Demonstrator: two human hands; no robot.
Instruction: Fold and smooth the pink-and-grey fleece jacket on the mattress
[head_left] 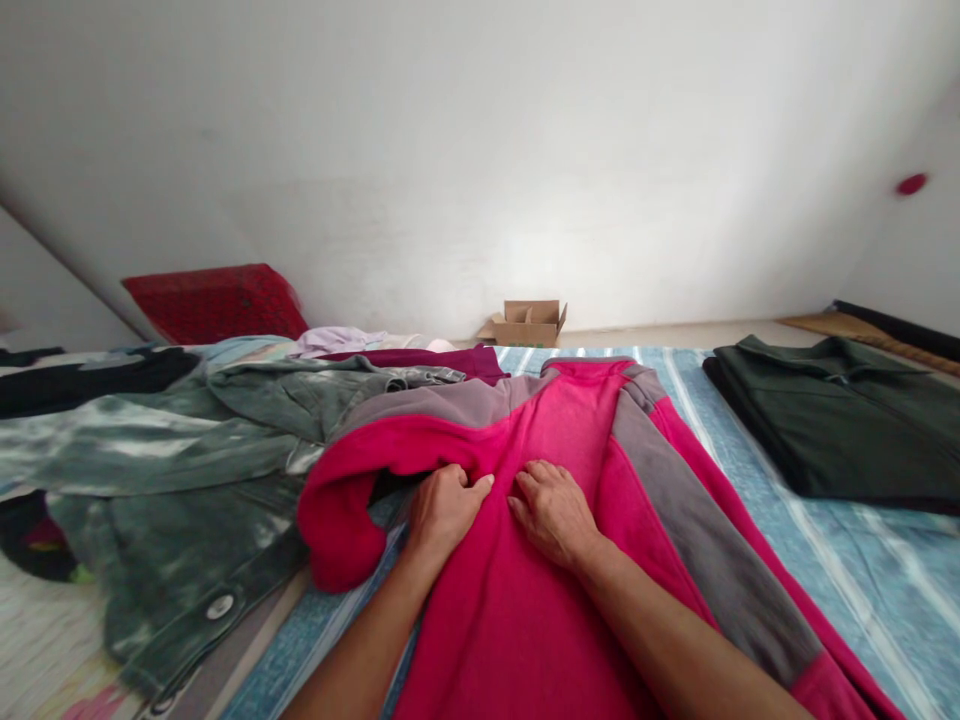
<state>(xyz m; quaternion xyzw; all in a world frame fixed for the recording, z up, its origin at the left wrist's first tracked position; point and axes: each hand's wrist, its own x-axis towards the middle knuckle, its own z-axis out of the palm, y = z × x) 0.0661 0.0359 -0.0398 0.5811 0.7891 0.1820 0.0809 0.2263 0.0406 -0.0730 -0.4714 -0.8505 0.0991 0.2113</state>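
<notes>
A pink and grey long-sleeved top [555, 620] lies spread before me, its collar at the far end. Its left sleeve [341, 540] bends out and hangs in a curve, while the right one stretches down along the body. At the left side edge, my left hand [446, 510] is closed on the fabric, its thumb on top and its fingers curled under. My right hand [555, 510] rests on the middle of the top, fingers apart and slightly bent against the cloth. Small creases run between both hands.
A grey-green denim jacket [202, 480] lies loosely at left, among other clothes. On the right, a folded dark green garment [847, 420] sits on the blue striped sheet [847, 570]. An open cardboard box [525, 325] and a red patterned item [217, 305] stand by the wall.
</notes>
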